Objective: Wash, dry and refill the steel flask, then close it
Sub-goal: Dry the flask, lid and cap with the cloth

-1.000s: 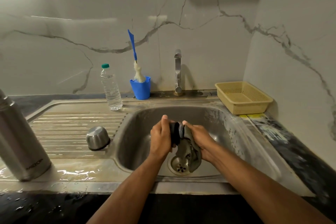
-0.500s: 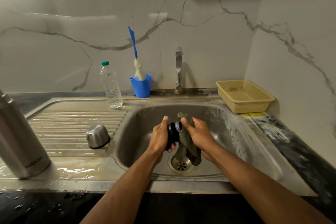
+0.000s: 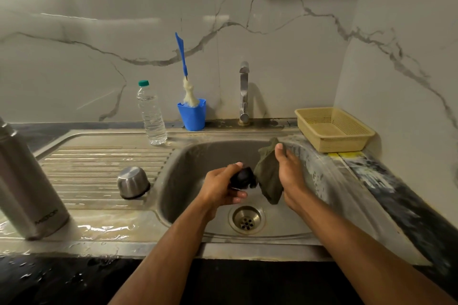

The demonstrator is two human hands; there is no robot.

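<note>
Head view looks down on a steel sink (image 3: 329, 181) set in a wet counter. Above the basin, the left hand (image 3: 220, 190) curls its fingers round a small black stopper (image 3: 244, 178), thumb on top. Just to the right, the right hand (image 3: 288, 176) pinches a dark green cloth (image 3: 269, 178) between thumb and fingers; the cloth hangs down in front of the palm, its lower corner above the drain (image 3: 247, 219). Cloth and stopper sit just beside each other; whether they touch is unclear.

Far left, the flask (image 3: 27, 188) stands open on the wet edge of the draining board, leaning in the wide lens, well apart from both hands. Its steel cap (image 3: 133, 182) rests upside down on the ribbed board, near the basin's left rim.

Along the back wall, a clear water bottle (image 3: 151, 114) with a green top stands upright. Beside it a blue cup (image 3: 192, 116) holds a brush (image 3: 184, 74) with a blue handle. The tap (image 3: 244, 91) rises behind the basin. A beige basket (image 3: 334, 129) sits at the right rear corner.
</note>
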